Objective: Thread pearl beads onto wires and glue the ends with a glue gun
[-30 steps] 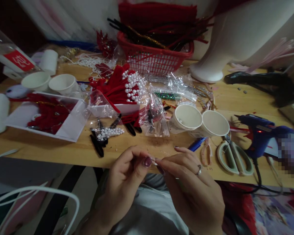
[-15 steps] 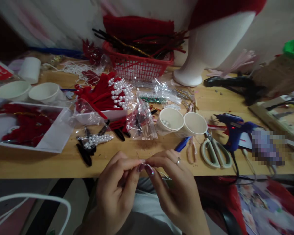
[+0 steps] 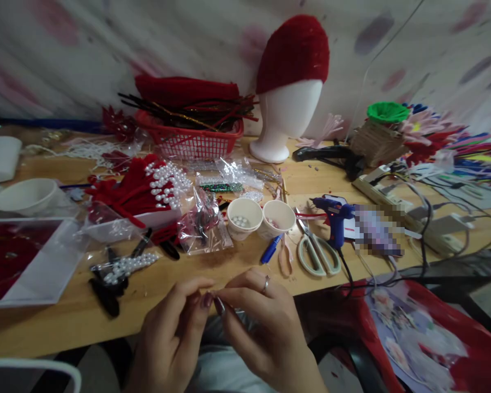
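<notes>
My left hand [image 3: 169,330] and my right hand [image 3: 265,322] meet fingertip to fingertip just off the front edge of the table. Both are closed in a pinch, thumbs against index fingers. Whatever lies between the fingertips is too small to make out. A ring sits on a finger of my right hand. Beyond the hands stand a paper cup [image 3: 241,232] with white pearl beads and a second paper cup [image 3: 279,232] with a few small beads. A blue pen [image 3: 271,249] and small pink-handled pliers [image 3: 286,261] lie in front of the cups.
Scissors [image 3: 306,256] and a blue glue gun [image 3: 335,218] lie at the right, near cords and a power strip [image 3: 376,191]. Pearl-tipped red stems [image 3: 123,188] and black hair clips [image 3: 106,297] are left. Behind stand a red basket [image 3: 188,144] and a foam head [image 3: 288,112].
The view has swung up and to the right, bringing in the whole foam head and more of the right side. My hands remain pinched together; the pale strand by my right hand no longer shows clearly.
</notes>
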`<state>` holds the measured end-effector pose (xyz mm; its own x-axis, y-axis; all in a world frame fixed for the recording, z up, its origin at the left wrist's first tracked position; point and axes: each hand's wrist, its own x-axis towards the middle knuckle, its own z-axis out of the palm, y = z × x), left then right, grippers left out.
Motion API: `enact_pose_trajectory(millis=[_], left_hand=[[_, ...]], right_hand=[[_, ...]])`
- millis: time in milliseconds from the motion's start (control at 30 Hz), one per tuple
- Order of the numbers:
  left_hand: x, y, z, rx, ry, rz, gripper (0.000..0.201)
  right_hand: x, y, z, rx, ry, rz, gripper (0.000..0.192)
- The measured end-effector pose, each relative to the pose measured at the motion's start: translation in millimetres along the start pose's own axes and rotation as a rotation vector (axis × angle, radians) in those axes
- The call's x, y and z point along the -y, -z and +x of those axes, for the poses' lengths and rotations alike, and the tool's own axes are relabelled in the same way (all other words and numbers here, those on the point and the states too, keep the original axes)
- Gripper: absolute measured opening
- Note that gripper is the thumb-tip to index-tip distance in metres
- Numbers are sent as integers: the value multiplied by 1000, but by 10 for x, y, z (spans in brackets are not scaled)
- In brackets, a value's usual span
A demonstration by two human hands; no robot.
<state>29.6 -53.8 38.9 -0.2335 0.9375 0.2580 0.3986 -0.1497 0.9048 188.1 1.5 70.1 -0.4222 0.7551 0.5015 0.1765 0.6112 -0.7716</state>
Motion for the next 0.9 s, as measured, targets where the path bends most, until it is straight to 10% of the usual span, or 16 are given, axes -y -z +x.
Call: enact_pose_trajectory(millis=[233, 900], left_hand=[[-243, -148, 29, 156, 612, -603, 58], [-237, -158, 150, 311, 990, -1250, 69]], right_hand=[[-23, 39, -38, -100, -25, -4, 17], [-41, 39, -75, -44, 31, -108, 15]])
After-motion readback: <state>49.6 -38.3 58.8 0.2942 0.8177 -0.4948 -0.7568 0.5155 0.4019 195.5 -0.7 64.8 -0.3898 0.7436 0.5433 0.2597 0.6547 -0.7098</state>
